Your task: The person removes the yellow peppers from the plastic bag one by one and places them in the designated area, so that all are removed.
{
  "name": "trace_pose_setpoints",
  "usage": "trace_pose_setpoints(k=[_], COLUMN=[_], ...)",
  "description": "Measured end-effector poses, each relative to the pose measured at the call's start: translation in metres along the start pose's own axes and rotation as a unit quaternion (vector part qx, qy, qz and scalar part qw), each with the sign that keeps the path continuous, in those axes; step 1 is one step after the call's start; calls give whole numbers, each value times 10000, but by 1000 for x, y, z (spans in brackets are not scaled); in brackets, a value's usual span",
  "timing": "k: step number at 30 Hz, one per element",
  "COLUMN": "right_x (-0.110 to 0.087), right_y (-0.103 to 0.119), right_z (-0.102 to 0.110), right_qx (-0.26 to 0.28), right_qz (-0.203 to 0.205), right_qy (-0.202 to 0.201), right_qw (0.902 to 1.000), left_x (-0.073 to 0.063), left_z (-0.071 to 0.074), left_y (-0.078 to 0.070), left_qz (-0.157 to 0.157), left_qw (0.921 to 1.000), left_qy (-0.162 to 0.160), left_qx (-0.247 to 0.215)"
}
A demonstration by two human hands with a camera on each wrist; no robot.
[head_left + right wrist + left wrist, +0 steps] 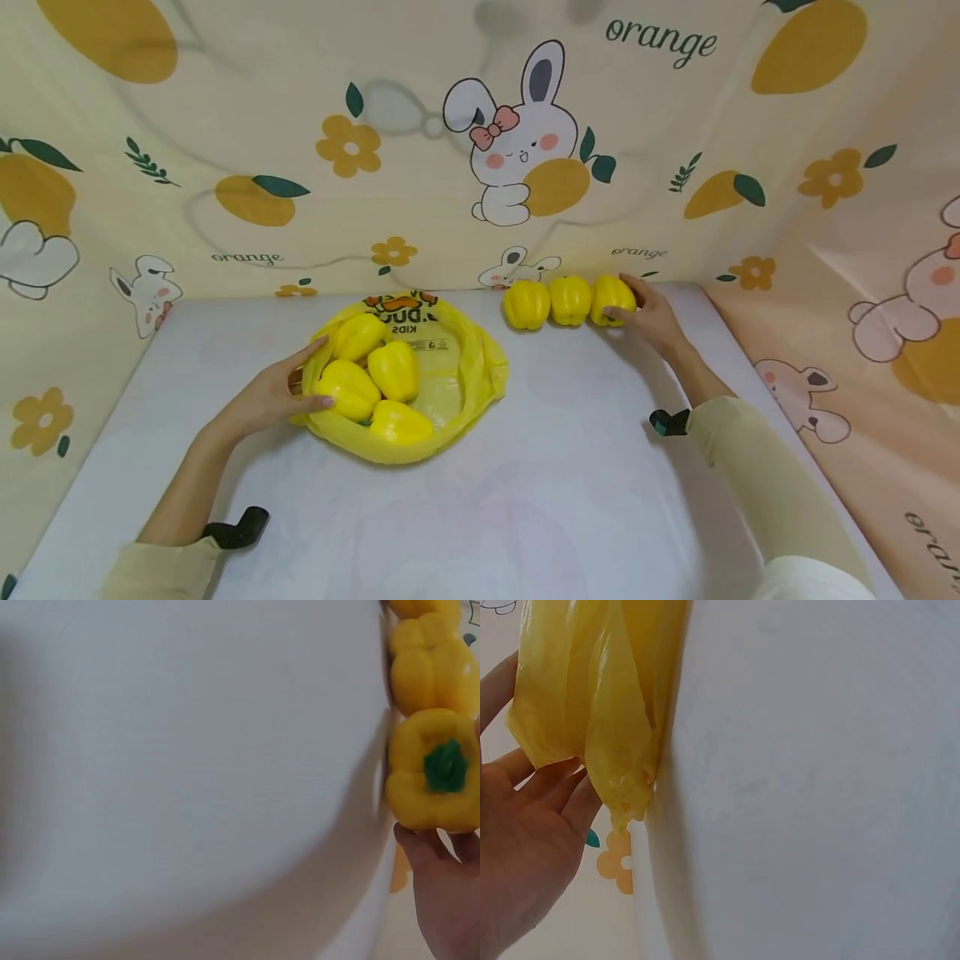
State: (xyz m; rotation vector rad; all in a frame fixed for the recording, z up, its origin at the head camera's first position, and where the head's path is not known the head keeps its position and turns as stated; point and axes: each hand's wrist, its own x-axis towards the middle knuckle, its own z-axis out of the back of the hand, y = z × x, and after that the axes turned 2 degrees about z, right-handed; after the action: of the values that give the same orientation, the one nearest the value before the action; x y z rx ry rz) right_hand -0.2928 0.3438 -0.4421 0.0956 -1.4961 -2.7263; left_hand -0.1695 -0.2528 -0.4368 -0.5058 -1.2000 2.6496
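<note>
A yellow plastic bag (480, 367) with black print lies with its mouth spread wide on the left of the table. Inside it are several yellow bell peppers (393, 371). My left hand (262, 398) holds the bag's left side, its thumb over the rim; in the left wrist view its fingers lie against the outside of the plastic (570, 682). At the table's back edge, my right hand (656, 321) grips the rightmost bell pepper (611, 300) of a row of three. That pepper's green stem (445, 766) faces the right wrist camera.
The other two row peppers (527, 305) (570, 301) stand side by side left of the gripped one. A white table (525, 500) lies beneath everything. Patterned cloth (420, 192) with rabbits and oranges rises behind and at both sides.
</note>
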Motion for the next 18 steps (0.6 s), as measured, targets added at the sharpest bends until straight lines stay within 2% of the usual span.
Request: trace_pose_setpoints(k=[8, 15, 18], right_x=[-2, -3, -3], right_y=[-4, -2, 0], right_z=[-6, -10, -11], right_qx=[-10, -128, -28], right_qz=[180, 36, 202], right_qy=[-198, -340, -467], right_qw=[9996, 9993, 9987], left_x=[1, 2, 3], left_z=[0, 0, 0], left_y=[-3, -2, 0], left_qz=[51, -54, -97], left_qw=[9999, 9999, 9999], left_qy=[75, 90, 50], left_qx=[-76, -62, -38])
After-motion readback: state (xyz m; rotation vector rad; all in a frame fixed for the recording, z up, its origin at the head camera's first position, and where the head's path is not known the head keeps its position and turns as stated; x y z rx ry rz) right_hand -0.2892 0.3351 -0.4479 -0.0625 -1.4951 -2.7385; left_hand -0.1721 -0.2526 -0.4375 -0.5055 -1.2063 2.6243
